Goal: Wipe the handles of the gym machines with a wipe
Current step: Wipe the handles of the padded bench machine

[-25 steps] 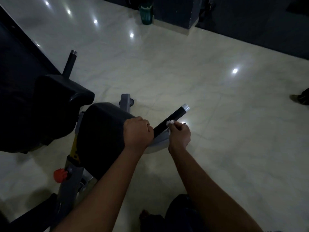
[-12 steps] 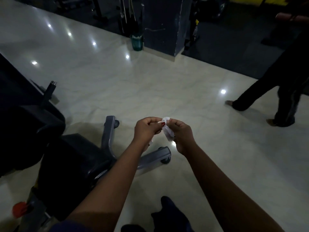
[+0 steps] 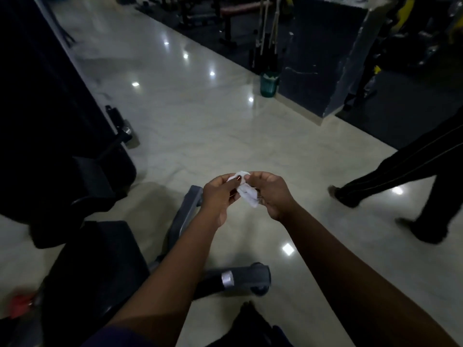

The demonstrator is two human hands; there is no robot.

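Over the floor (image 3: pixel 200 136) beyond the machine handle (image 3: pixel 213 284), both hands meet at one crumpled white wipe (image 3: pixel 248 194). Left hand (image 3: pixel 220 194) pinches its upper edge; right hand (image 3: pixel 271 194) curls fingers round its other side. Wipe hangs between them, well apart from the handle. Left of the handle: black seat pad (image 3: pixel 95 266). Right of it, farther off: another person's legs (image 3: pixel 400 176).
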